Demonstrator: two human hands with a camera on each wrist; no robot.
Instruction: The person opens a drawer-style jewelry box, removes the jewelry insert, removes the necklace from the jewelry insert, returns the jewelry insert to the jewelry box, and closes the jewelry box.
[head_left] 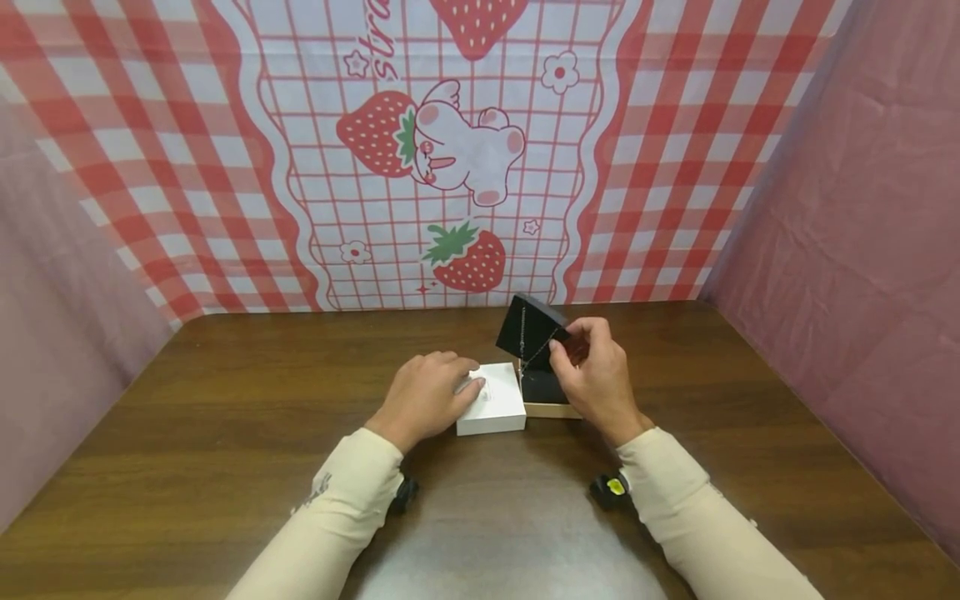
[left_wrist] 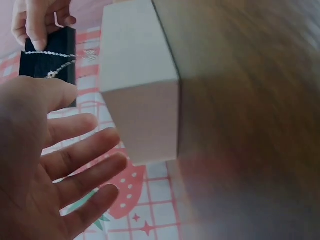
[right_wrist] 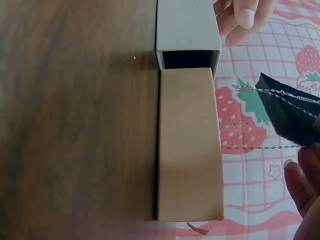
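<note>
My right hand (head_left: 596,375) pinches a square black jewelry insert (head_left: 537,329) by its edge, tilted up above the box. A thin silver chain necklace (left_wrist: 50,53) lies across the insert, and strands of it hang off the side in the right wrist view. Below sits a tan box drawer (right_wrist: 190,145), slid partly out of a white box sleeve (head_left: 495,404); its inside looks black. Over the sleeve's left part is my left hand (head_left: 427,396), its fingers loosely spread. Whether those fingers touch the sleeve, I cannot tell.
The box stands on a brown wooden table (head_left: 247,433). A red-and-white strawberry cloth (head_left: 465,150) hangs behind the table's far edge, with pink cloth (head_left: 840,217) at the sides. A small ribbon tab (right_wrist: 198,230) sticks out at the drawer's end.
</note>
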